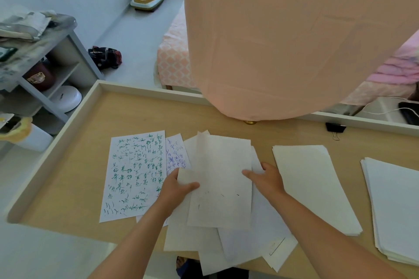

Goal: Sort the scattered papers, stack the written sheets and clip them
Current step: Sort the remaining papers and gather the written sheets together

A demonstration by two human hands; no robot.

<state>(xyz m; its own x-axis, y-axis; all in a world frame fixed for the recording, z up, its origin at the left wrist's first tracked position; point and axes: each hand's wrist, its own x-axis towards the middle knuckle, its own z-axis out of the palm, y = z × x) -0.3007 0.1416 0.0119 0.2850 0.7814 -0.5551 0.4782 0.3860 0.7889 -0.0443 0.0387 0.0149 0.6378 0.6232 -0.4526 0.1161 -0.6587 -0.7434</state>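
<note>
1. The top sheet (pixel 220 183) sits over the loose pile (pixel 226 240) mid-desk, held at both sides. The left hand (pixel 175 186) pinches its left edge, thumb on top; the right hand (pixel 267 176) holds the right edge, thumb lying across the paper. It only shows a few faint ink specks, so written or blank is hard to call
2. Just left of the pile lies a green-ink sheet (pixel 133 174) with a blue-ink sheet (pixel 175 154) peeking out beside it. That looks like the start of the written stack, not squared up yet
3. Right of the pile there's a tidy blank stack (pixel 313 188), and further right a second stack (pixel 396 210), also plain on top
4. The binder clip (pixel 335 128) lies beyond the pile to the right, near the far rim of the desk (pixel 90 165), not on any paper
5. Roughly halfway, by the look of it: blanks mostly sorted, the pile left to go through, and stacking plus clipping not yet done
</note>
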